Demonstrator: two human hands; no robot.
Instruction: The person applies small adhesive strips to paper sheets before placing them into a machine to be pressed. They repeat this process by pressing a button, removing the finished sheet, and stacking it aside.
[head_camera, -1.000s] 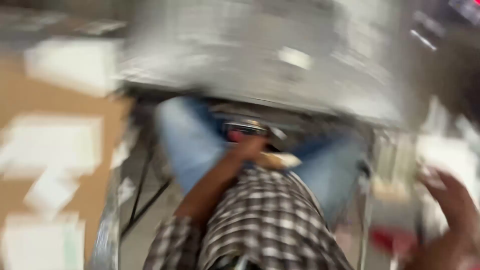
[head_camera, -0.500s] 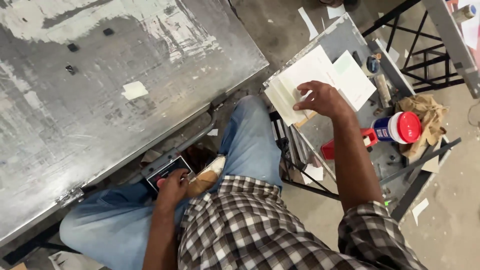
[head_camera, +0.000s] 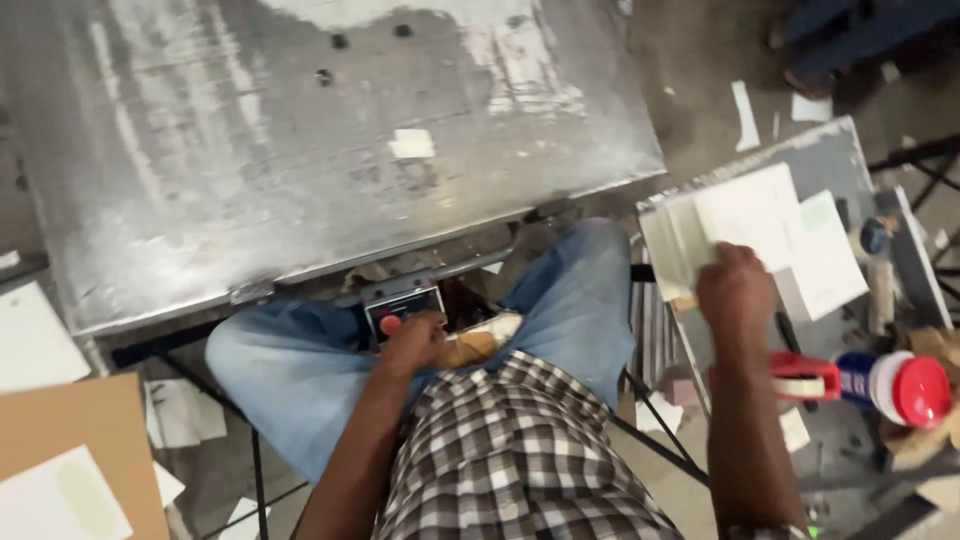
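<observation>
Two hands are working at once, well apart. The right hand (head_camera: 735, 290) is resting on a stack of white paper sheets (head_camera: 745, 235) lying on a grey side table (head_camera: 830, 150) to the person's right; its fingers are curling down over the near edge of the stack, though whether they are pinching a sheet or only pressing on it I cannot tell from above. The left hand (head_camera: 412, 340) is sitting low between the knees, fingers bunched against a small black control box (head_camera: 402, 305) fixed under the front edge of a big steel table (head_camera: 300, 150), with a red button (head_camera: 390, 324) showing just beside the fingertips.

Moving outward: a red-capped can (head_camera: 895, 385) is lying on its side near the right forearm, with a red-handled tool (head_camera: 800, 378) next to it and a hammer-like tool (head_camera: 878, 265) farther back. A small pale scrap (head_camera: 412, 144) is sitting alone on the steel surface. Cardboard (head_camera: 75, 440) and loose papers are littering the floor to the left.

Risks, as I judge them: the eyes are turning toward the paper while the left fingers are hovering at that button, so an unintended press looks possible. The stack is overhanging the side table's edge, so a careless pull could spill sheets to the floor, and the forearm could knock the can rolling.
</observation>
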